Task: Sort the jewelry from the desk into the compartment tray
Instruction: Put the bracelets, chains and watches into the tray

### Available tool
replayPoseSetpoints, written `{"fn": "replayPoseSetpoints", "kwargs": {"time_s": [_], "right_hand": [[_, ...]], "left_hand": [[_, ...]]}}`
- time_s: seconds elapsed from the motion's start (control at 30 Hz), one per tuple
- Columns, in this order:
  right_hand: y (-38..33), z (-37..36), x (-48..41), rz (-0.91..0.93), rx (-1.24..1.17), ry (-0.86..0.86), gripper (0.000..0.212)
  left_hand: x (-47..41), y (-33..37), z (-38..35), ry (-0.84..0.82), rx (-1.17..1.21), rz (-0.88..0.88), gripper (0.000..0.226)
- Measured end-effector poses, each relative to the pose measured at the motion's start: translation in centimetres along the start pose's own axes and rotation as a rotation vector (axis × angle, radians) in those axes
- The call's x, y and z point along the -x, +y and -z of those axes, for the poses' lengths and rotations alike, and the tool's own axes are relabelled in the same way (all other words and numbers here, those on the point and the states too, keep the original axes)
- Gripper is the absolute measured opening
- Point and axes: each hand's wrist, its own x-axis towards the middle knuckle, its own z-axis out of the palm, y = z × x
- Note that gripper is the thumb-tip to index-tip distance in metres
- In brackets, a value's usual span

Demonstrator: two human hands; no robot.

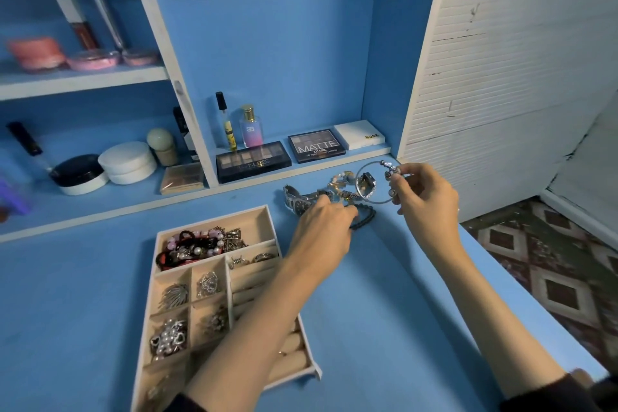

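Pile (341, 184): watch (301, 202), chains & black bead bracelet (364, 219) heaped at far side of counter (384, 278), apart from tray; unsorted stock, prob. kept in one spot so pieces get picked off singly
Bangle (387, 164): silver hoop w/ charms, held up above pile, open face toward camera; likely for a look before choosing a slot
R hand (424, 197): thumb & fingertips clamped on bangle's charm side, other fingers loosely curled
L hand (324, 227): palm down on pile, fingers curled over watch strap & bead bracelet; can't tell if it grips either
Tray (255, 226): on counter, near side, left of pile, partly under L forearm; long top slot has bead bracelets, small slots hold brooches & earrings, ring rolls on right; like w/ like, so bangle prob. goes in top slot
Progress: most slots filled, pile not yet cleared; late-ish, I'd judge
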Motion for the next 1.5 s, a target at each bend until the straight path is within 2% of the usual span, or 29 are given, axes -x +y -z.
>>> {"fn": "replayPoseSetpoints", "kwargs": {"time_s": [0.1,0.2,0.33,0.53,0.7,0.83,0.9,1.0,1.07,1.13,1.2,1.27,1.5], "right_hand": [[-0.3,-0.3,0.3,0.008,-0.053,-0.007,0.006],[-0.5,-0.6,0.6,0.028,-0.105,0.002,0.008],[-1.1,-1.3,1.3,0.033,-0.181,-0.028,0.012],[-3.2,-4.1,3.2,0.079,-0.243,-0.119,0.014],[-4.7,-6.8,4.8,0.103,-0.264,-0.2,0.009],[-5.5,-8.5,5.7,0.11,-0.263,-0.247,0.007],[-5.7,-9.1,6.0,0.108,-0.262,-0.256,0.007],[-6.0,-9.8,6.3,0.102,-0.271,-0.277,0.008],[-6.2,-10.1,6.4,0.106,-0.264,-0.288,0.007],[-6.4,-10.3,6.6,0.117,-0.25,-0.299,0.005],[-6.6,-10.4,6.7,0.129,-0.234,-0.305,0.008],[-6.9,-10.5,6.8,0.141,-0.224,-0.313,0.014],[-7.9,-11.0,7.0,0.161,-0.209,-0.369,0.017]], "left_hand": [[0.3,-0.1,0.1,0.009,0.095,0.025,0.026],[0.6,-0.2,1.2,0.101,0.341,0.097,0.026],[1.3,-0.9,3.2,0.236,0.536,0.194,0.024],[4.5,-4.7,7.2,0.354,0.55,0.294,0.021],[7.5,-8.6,10.1,0.327,0.469,0.371,0.021],[8.7,-11.0,11.0,0.262,0.551,0.408,0.021],[9.0,-12.0,11.0,0.25,0.666,0.449,0.021],[9.5,-12.8,10.7,0.27,0.987,0.553,0.022],[9.9,-13.2,10.3,0.282,1.072,0.639,0.02],[10.4,-14.1,9.6,0.299,0.852,0.709,0.019],[10.7,-14.7,9.2,0.311,0.545,0.718,0.017],[10.8,-14.7,9.1,0.311,0.37,0.712,0.014],[10.4,-14.5,9.1,0.15,0.24,0.648,0.011]]}}
